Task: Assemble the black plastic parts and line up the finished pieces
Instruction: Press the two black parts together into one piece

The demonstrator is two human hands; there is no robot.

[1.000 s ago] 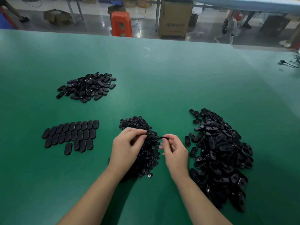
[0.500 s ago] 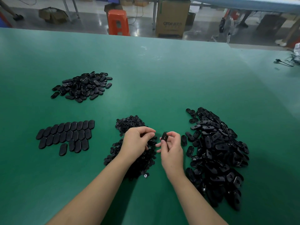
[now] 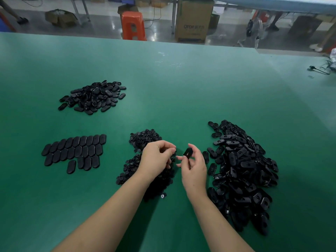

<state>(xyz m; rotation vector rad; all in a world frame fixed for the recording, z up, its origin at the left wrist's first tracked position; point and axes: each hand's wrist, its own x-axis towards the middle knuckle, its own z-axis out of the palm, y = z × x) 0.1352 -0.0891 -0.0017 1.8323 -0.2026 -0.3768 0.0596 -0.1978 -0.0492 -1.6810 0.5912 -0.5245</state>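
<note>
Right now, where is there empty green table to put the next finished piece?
Bare green table mat lies beyond all the piles, and just right of the neat rows of black oval pieces, before the middle heap of small round black parts. Around both hands it is crowded.

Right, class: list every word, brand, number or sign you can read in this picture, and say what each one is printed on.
"QTOR": printed on the front of the cardboard box on the floor beyond the green table; the last letters are uncertain.
Lighter characters right after it on the same box: too blurred to read.
Black plastic parts, the orange stool and the other boxes: no readable text.
</note>
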